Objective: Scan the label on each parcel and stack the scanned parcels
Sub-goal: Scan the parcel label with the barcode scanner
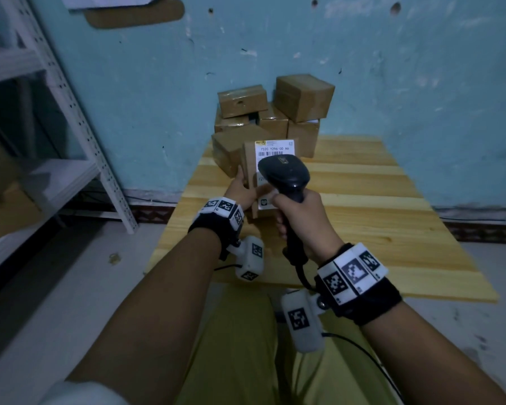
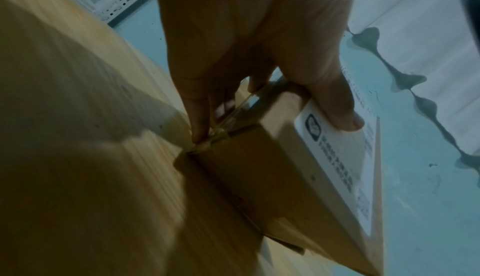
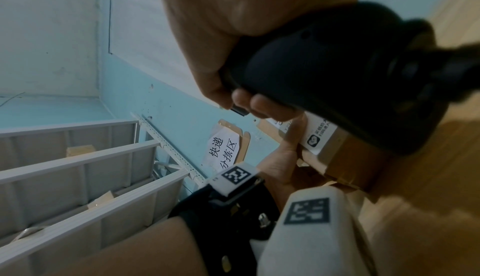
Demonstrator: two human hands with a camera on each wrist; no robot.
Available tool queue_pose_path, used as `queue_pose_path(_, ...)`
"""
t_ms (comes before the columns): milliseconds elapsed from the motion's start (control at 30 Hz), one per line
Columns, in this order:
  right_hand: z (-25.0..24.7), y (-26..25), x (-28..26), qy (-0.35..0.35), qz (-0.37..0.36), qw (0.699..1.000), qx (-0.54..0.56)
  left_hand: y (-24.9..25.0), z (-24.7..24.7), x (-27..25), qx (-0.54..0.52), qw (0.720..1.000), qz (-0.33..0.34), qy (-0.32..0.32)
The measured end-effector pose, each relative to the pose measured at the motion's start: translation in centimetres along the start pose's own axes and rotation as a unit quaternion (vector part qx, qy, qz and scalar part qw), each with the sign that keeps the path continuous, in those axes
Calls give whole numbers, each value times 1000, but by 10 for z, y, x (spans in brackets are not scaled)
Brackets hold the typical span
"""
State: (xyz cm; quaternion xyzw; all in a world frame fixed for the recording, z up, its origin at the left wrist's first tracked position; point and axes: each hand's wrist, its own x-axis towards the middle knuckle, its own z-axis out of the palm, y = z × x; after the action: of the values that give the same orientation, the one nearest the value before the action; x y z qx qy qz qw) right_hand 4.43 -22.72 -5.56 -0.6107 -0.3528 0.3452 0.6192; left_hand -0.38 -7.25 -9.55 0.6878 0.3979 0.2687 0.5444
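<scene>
My left hand (image 1: 244,190) grips a small brown cardboard parcel (image 1: 249,162), tilted up over the wooden table (image 1: 362,206) with its white barcode label (image 1: 275,149) facing me. In the left wrist view the thumb (image 2: 335,100) presses on the label (image 2: 337,157) and the fingers (image 2: 200,112) wrap the parcel's (image 2: 246,178) far side. My right hand (image 1: 301,220) grips a black handheld scanner (image 1: 285,173), whose head hovers just in front of the label and hides its middle. The right wrist view shows the scanner handle (image 3: 324,71) in my fist above the parcel (image 3: 345,157).
A pile of several brown parcels (image 1: 301,97) sits at the table's far left against the blue wall. White metal shelving (image 1: 70,112) stands to the left. The scanner's cable (image 1: 301,276) hangs toward my lap. A paper sign (image 3: 223,149) hangs on the wall.
</scene>
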Motion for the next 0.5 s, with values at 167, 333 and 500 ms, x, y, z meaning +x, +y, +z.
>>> queue_pose_path(167,-6,-4,4,3,-13,1000,-4,2,-2,0,-15,1000,-10,-4)
queue_pose_path(333,-25,-12,30,67,-18,996,58,8,-6,2,-7,999,-31,-20)
queue_pose_path(500,-51,-2,72,130,10,991,25,9,-5,5,-15,998,-55,-26)
